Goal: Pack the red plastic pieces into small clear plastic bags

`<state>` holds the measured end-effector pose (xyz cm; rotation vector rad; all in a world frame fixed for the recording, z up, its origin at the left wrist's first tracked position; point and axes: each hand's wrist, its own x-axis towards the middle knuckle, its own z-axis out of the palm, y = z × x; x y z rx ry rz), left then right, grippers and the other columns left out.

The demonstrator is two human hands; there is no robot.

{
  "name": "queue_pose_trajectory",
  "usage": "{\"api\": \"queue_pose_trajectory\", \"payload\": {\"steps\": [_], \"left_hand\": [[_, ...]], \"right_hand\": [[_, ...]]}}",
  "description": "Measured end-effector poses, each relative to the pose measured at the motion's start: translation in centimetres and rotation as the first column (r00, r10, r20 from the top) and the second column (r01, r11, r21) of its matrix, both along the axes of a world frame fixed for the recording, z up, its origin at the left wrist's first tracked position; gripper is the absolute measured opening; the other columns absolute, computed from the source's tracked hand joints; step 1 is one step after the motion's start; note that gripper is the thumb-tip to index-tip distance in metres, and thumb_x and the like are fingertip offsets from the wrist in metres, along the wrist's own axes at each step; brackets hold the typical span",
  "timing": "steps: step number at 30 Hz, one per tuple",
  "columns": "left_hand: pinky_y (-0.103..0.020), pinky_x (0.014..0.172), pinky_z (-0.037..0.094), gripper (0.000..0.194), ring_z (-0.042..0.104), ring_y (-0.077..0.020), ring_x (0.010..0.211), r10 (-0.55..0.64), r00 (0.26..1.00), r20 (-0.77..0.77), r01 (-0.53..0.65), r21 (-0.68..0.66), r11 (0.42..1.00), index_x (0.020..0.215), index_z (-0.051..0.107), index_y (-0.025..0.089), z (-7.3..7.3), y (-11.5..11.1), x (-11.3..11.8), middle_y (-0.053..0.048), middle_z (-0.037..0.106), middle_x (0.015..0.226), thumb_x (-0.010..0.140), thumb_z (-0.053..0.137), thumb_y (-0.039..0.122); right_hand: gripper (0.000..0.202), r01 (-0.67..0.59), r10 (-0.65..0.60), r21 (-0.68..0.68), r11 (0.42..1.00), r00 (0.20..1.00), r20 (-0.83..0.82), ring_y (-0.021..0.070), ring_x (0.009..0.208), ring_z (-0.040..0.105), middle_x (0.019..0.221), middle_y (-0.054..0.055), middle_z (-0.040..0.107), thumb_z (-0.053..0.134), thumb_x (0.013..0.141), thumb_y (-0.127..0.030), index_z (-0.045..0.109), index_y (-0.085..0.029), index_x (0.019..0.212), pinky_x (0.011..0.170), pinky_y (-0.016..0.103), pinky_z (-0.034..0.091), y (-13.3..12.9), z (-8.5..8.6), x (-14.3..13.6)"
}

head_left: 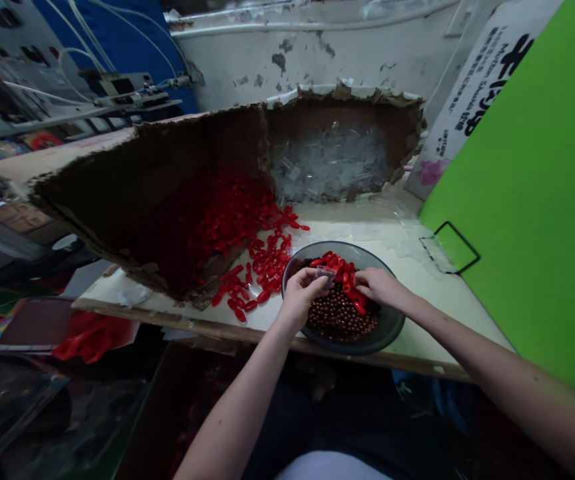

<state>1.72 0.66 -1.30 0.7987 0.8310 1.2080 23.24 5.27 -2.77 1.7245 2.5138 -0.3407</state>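
Big picture first: there's a torn-open cardboard box [167,180] lying on its side on the worktop [417,247], split in two halves. The left half spills a heap of red capsule-shaped pieces [247,233] out toward the front edge, and the right half is full of clear plastic bits [327,160]. A green board [532,200] stands off to the right.

Just in front of the spill sits a dark round bowl [392,327], mostly filled with small brown beads [340,319], with a smaller clump of the red pieces piled on top toward the back.

Both hands are over that bowl. The left hand [300,293] is pinching a small clear piece [325,273] between thumb and fingertips, closed on it and held up just above the beads at the bowl's left-back side. The right hand [380,285] comes in from the right, fingers curled down into the red clump; looks like it's touching or picking at a red piece, but I honestly can't tell if it's got a proper grip on one.

Key relation: the clear piece sits just left of the right fingertips, red clump between them, both hands about equally close.
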Motion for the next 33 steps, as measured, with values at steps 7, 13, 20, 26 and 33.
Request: {"api": "queue_pose_trajectory", "payload": {"steps": [7, 13, 20, 26, 33], "left_hand": [[-0.027, 0.071, 0.051, 0.031, 0.066, -0.0160, 0.079, 0.021, 0.998, -0.056, -0.019, 0.028, 0.999, 0.085, 0.062, 0.014, -0.4, 0.0, 0.0, -0.005, 0.070, 0.086, 0.066, 0.076, 0.034], [-0.025, 0.068, 0.050, 0.029, 0.065, -0.0148, 0.077, 0.033, 0.992, -0.118, -0.031, 0.024, 0.999, 0.086, 0.064, 0.014, -0.3, 0.0, 0.0, -0.005, 0.069, 0.083, 0.068, 0.075, 0.034], [-0.023, 0.067, 0.050, 0.030, 0.062, -0.0128, 0.074, 0.001, 0.986, -0.167, 0.005, 0.034, 0.999, 0.094, 0.065, 0.014, 0.1, -0.2, 0.3, -0.005, 0.068, 0.085, 0.071, 0.072, 0.032], [-0.024, 0.064, 0.050, 0.030, 0.060, -0.0117, 0.068, -0.060, 0.979, -0.197, 0.069, 0.043, 0.997, 0.094, 0.067, 0.014, 0.3, -0.5, 0.4, -0.005, 0.068, 0.085, 0.071, 0.072, 0.033], [-0.025, 0.061, 0.050, 0.032, 0.059, -0.0119, 0.061, -0.066, 0.980, -0.189, 0.067, -0.002, 0.998, 0.094, 0.069, 0.013, 0.3, -0.4, 0.2, -0.003, 0.067, 0.073, 0.069, 0.074, 0.033]], "right_hand": [[0.024, -0.111, 0.112, 0.015, 0.994, 0.991, -0.080, 0.0204, 0.086, 0.059, 0.104, 0.007, 0.059, 0.050, 0.085, -0.024, 0.068, -0.027, 0.101, 0.071, 0.027, 0.041, -0.4, 0.3, -1.4], [0.019, -0.102, 0.119, 0.065, 0.993, 0.922, -0.367, 0.0231, 0.095, 0.057, 0.105, 0.008, 0.060, 0.058, 0.081, -0.031, 0.068, -0.023, 0.095, 0.082, 0.033, 0.043, 1.2, 0.9, -0.8], [0.035, -0.057, -0.236, -0.290, 0.955, 0.447, -0.863, 0.0197, 0.093, 0.063, 0.104, 0.007, 0.068, 0.062, 0.081, -0.043, 0.060, -0.018, 0.105, 0.085, 0.036, 0.048, -0.7, 3.9, -0.5], [0.039, -0.132, -0.329, -0.402, 0.906, 0.378, -0.865, 0.0199, 0.094, 0.064, 0.106, 0.007, 0.068, 0.066, 0.079, -0.044, 0.064, -0.019, 0.108, 0.088, 0.037, 0.048, -2.5, 4.9, -1.5], [0.038, -0.139, -0.231, -0.338, 0.931, 0.493, -0.839, 0.0226, 0.097, 0.063, 0.104, 0.007, 0.069, 0.064, 0.079, -0.046, 0.067, -0.018, 0.105, 0.092, 0.042, 0.048, -2.4, 5.1, -2.2]]}}
